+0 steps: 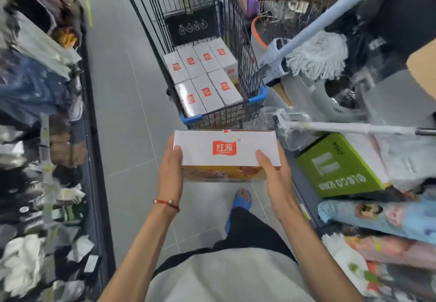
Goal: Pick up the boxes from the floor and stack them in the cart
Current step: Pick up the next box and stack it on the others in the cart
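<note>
I hold a white box with a red logo and an orange front face between both hands, level, above the grey floor. My left hand grips its left end, thumb on top. My right hand grips the right end the same way. Just beyond the box stands a black wire cart with blue corner bumpers. Several matching white boxes lie packed side by side in its basket, logos up.
Shelves of packaged goods line the left of the aisle. On the right are mops, a white pole, a green carton and soft goods. My foot in a blue sandal stands on the floor below the box.
</note>
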The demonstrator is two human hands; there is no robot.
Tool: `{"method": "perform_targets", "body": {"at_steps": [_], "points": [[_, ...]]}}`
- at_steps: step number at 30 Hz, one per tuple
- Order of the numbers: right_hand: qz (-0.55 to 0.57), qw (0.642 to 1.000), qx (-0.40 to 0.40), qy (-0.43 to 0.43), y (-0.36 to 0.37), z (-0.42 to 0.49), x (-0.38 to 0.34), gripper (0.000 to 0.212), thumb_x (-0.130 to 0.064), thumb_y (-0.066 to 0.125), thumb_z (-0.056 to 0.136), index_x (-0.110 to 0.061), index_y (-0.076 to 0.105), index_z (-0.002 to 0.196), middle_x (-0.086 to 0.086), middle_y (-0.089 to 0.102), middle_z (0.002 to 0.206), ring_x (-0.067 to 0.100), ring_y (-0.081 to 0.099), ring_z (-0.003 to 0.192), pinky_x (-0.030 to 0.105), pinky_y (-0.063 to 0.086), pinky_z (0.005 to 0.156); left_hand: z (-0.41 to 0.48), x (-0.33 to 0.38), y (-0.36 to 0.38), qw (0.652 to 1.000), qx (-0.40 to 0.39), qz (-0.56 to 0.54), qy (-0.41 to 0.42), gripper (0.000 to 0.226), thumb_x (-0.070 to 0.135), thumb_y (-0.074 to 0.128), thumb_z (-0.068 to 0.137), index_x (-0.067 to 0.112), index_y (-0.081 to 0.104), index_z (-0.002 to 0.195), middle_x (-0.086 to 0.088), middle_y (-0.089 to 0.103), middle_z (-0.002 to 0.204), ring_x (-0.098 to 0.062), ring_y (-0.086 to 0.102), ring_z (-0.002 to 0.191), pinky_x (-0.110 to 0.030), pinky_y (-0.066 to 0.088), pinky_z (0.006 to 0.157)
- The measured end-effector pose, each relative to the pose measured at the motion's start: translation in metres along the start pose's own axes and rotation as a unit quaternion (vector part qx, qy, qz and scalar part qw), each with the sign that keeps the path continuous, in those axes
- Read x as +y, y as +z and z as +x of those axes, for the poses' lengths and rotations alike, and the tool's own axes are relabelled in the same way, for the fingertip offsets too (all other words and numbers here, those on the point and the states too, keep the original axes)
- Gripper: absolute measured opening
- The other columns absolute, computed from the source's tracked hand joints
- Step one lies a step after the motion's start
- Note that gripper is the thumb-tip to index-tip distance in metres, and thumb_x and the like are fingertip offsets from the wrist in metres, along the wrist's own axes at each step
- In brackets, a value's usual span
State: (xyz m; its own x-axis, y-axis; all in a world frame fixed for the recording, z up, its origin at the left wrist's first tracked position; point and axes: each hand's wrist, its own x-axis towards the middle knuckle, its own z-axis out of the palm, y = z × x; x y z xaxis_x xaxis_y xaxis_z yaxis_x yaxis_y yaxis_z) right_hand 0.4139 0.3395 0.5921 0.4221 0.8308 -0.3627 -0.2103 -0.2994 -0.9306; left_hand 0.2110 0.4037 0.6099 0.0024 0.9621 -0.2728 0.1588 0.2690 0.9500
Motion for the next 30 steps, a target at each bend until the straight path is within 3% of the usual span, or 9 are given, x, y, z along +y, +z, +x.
{"method": "perform_targets", "body": {"at_steps": [5,7,10,14,19,21,23,26,30], "points": [[-0.004,1.000,-0.004,0.004,0.019,0.080,-0.033,0.049,-0.020,0.063,0.102,-0.036,0.049,0.146,-0.022,0.070,0.119,-0.016,0.065,0.099,0.001,0.048,0.073,0.083,0.026,0.016,1.000,0.014,0.009,-0.012,0.054,0.064,0.029,0.095,0.042,0.046,0.142,0.013,0.060,0.136,-0.010,0.056,0.127,-0.038,0.045,0.108],[-0.003,1.000,-0.006,0.008,0.026,0.105,-0.043,0.049,-0.019,0.064,0.101,-0.034,0.050,0.146,-0.019,0.070,0.121,-0.016,0.065,0.099,0.002,0.048,0.074,0.111,0.037,0.024,1.000,0.010,0.003,-0.014,0.047,0.054,0.031,0.100,0.042,0.049,0.141,0.017,0.061,0.134,-0.003,0.056,0.125,-0.029,0.044,0.107],[-0.011,1.000,0.009,0.006,0.036,0.142,-0.053,0.049,-0.017,0.064,0.101,-0.034,0.050,0.145,-0.015,0.070,0.125,-0.014,0.065,0.103,0.004,0.049,0.077,0.155,0.052,0.035,1.000,0.010,-0.006,-0.012,0.037,0.036,0.030,0.107,0.043,0.051,0.137,0.029,0.062,0.123,0.016,0.057,0.109,-0.006,0.045,0.087],[-0.003,0.998,0.055,0.028,0.057,0.188,-0.056,0.057,-0.019,0.066,0.101,-0.031,0.044,0.152,-0.017,0.068,0.126,-0.016,0.064,0.102,0.004,0.049,0.077,0.227,0.060,0.041,0.999,-0.041,-0.002,-0.015,0.043,0.035,0.031,0.106,0.037,0.044,0.147,0.014,0.056,0.143,-0.005,0.055,0.128,-0.029,0.047,0.107],[0.028,0.987,0.149,0.050,0.100,0.229,-0.058,0.061,-0.019,0.065,0.101,-0.028,0.039,0.155,-0.013,0.064,0.134,-0.020,0.060,0.102,0.000,0.047,0.076,0.322,0.064,0.042,0.994,-0.100,0.000,-0.036,0.047,0.041,0.041,0.102,0.031,0.046,0.147,0.009,0.054,0.146,-0.014,0.058,0.128,-0.038,0.050,0.105],[0.041,0.977,0.201,0.060,0.123,0.241,-0.058,0.060,-0.020,0.065,0.101,-0.030,0.039,0.154,-0.014,0.065,0.133,-0.018,0.061,0.104,0.005,0.050,0.079,0.359,0.068,0.040,0.987,-0.154,0.003,-0.046,0.044,0.039,0.042,0.104,0.029,0.048,0.146,0.008,0.054,0.145,-0.014,0.058,0.128,-0.032,0.053,0.099],[0.077,0.962,0.251,0.075,0.148,0.249,-0.057,0.058,-0.018,0.067,0.099,-0.035,0.043,0.149,-0.021,0.067,0.127,-0.016,0.062,0.106,0.011,0.050,0.083,0.396,0.072,0.036,0.978,-0.200,0.026,-0.062,0.045,0.035,0.042,0.103,0.027,0.047,0.147,0.006,0.053,0.147,-0.014,0.055,0.130,-0.035,0.049,0.107],[0.104,0.942,0.310,0.077,0.183,0.250,-0.058,0.052,-0.014,0.068,0.098,-0.040,0.046,0.137,-0.034,0.068,0.115,-0.014,0.061,0.109,0.006,0.047,0.084,0.438,0.075,0.028,0.959,-0.264,0.073,-0.069,0.045,0.033,0.041,0.104,0.035,0.044,0.149,0.007,0.048,0.152,-0.015,0.052,0.135,-0.043,0.040,0.115],[0.154,0.912,0.373,0.074,0.216,0.244,-0.056,0.046,-0.018,0.069,0.097,-0.025,0.048,0.138,-0.016,0.068,0.124,-0.007,0.063,0.110,0.019,0.049,0.087,0.464,0.089,0.026,0.929,-0.336,0.137,-0.072,0.042,0.037,0.042,0.098,0.052,0.050,0.137,0.011,0.052,0.148,-0.014,0.050,0.136,-0.046,0.034,0.118]]}}
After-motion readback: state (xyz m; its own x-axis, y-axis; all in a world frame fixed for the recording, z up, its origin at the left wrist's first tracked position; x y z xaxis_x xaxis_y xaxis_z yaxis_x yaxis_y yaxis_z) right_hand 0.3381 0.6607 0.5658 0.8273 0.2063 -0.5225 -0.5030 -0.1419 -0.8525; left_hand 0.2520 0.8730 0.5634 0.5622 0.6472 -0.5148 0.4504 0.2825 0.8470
